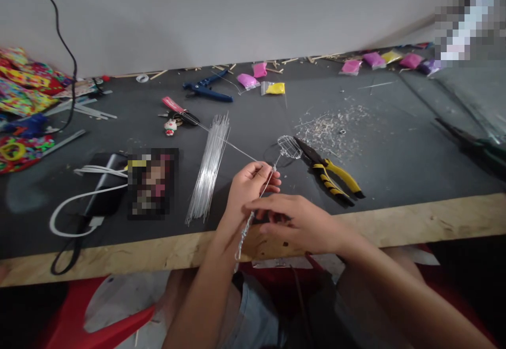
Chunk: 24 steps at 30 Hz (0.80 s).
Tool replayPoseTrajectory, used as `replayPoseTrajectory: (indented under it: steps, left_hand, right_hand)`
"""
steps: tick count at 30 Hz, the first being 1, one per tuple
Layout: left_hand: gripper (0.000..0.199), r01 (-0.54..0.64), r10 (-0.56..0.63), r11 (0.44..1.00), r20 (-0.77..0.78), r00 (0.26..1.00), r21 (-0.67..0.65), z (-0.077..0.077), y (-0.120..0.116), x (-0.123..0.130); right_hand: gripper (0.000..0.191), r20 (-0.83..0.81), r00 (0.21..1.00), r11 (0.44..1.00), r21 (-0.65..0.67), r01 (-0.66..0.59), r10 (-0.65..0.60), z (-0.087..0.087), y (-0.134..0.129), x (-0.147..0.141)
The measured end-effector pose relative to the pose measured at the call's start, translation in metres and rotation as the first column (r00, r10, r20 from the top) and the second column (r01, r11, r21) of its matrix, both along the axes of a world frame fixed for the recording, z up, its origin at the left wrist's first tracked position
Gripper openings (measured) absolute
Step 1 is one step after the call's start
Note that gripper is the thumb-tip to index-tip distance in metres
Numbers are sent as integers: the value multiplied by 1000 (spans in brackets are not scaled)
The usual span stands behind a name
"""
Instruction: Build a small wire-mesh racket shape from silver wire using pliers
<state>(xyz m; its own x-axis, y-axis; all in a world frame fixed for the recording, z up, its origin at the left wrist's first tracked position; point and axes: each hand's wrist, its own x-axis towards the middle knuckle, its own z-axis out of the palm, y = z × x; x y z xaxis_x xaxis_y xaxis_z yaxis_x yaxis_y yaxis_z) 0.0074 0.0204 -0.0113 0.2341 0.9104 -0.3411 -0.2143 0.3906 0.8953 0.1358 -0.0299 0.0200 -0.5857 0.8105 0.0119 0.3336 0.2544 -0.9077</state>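
Note:
A small racket-shaped piece of bent wire has a round mesh head [290, 147] and a twisted wire handle [244, 233]. My left hand [251, 183] is closed in a pinch on its neck, just below the head. From that pinch a long loose wire [237, 146] runs up and left, across a bundle of straight wires [209, 170]. Over the handle reaches my right hand [302, 222], its fingers stretched forward and the thumb apart from them. The fingertips are at the wire; whether they touch it I cannot tell. Pliers with yellow-black handles [330, 172] lie beside the mesh head.
Wire clippings [336, 130] are scattered behind the pliers. Further back are a blue hand tool [209, 86], keys with a charm [171, 126] and colourful packets [274, 88]. To the left lies a power bank [105, 183] with a white cable. The wooden table edge [415, 220] runs in front.

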Motion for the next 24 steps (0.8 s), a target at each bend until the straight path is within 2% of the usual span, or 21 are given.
replayPoseTrajectory:
  steps: [5,13,19,24]
  left_hand:
    - [15,-8,8,1000,-11,1000,-14,5,1,1]
    - [14,-18,19,1000,58,998,-13,2,-2,2]
    - [15,2,6,998,113,994,-68,6,-3,1]
    - [16,-8,17,996,100,995,-90,6,-3,1]
  right_hand:
    - [29,-71,992,995,5,-101,101,-1,2,-12]
    - [26,-117,961,961,-89,-262,251,-5,-7,-18]
    - [28,-81,958,952,-115,-282,274,-7,-11,-24]
    - [29,-77,964,955,-137,-263,254,-8,-13,-23]
